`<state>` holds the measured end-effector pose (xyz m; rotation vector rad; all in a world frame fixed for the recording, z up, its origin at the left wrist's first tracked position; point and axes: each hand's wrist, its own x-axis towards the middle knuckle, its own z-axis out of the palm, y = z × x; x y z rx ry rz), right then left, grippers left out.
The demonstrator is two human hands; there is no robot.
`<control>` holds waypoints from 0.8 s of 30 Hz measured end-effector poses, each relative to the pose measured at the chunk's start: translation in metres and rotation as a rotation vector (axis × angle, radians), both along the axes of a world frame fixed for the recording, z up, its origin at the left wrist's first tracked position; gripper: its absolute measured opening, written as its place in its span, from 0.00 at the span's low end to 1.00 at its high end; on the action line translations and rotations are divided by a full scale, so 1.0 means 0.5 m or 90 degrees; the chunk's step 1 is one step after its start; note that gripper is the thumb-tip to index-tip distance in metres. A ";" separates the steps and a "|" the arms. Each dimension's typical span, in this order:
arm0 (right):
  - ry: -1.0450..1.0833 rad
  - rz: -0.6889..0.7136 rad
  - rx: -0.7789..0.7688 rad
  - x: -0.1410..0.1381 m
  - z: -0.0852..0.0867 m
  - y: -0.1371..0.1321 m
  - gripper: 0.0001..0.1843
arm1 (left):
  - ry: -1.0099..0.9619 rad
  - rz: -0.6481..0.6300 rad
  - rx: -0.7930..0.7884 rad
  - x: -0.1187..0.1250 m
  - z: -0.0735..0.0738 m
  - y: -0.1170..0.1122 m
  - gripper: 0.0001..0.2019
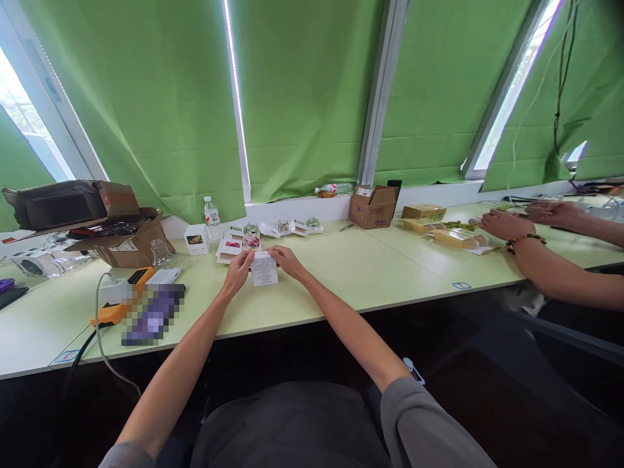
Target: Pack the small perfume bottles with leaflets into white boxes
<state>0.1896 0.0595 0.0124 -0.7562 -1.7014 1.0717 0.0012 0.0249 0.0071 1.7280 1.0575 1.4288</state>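
To the left, an open carton [121, 253] holds dark clutter; on the far sill a bottle [328, 190] lies with brown liquid in it, and the right carton [373, 211] has raised flaps that hide its inside. Over the table [331, 279], the left hand [238, 273] and right hand [288, 261] pinch a card [264, 270] by its far corners, printed face toward the person, long axis running far to near, white with fine grey text.

Head-worn view, facing forward and down, near the pale table [385, 270]
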 end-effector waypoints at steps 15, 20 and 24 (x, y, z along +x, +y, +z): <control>-0.122 -0.091 0.081 -0.006 -0.007 -0.012 0.23 | 0.038 0.004 0.040 0.005 -0.003 -0.004 0.20; -0.120 -0.091 0.073 -0.009 -0.009 -0.002 0.22 | 0.023 0.024 0.033 0.005 -0.006 0.006 0.18; -0.106 -0.074 0.063 -0.009 -0.010 0.005 0.20 | 0.011 0.030 0.021 0.005 -0.007 0.013 0.17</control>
